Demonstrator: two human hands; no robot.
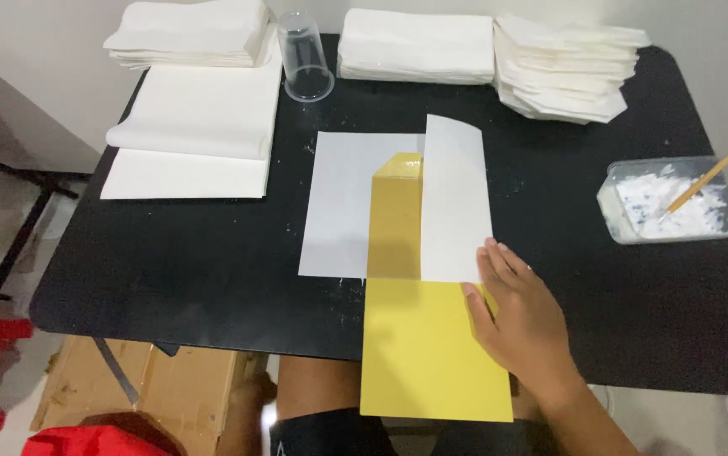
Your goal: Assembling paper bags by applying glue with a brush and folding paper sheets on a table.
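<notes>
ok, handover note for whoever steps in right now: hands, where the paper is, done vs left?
Right hand: flat, fingers pressing the lower right edge of the folded white sheet.
Left hand: not in view.
Yellow board lies under the white sheet, its lower end past the black table edge.
Paste tub with stick at right; clear cup and white paper stacks at the back.
Done: right flap folded over. Left: the left side looks still unfolded.
</notes>
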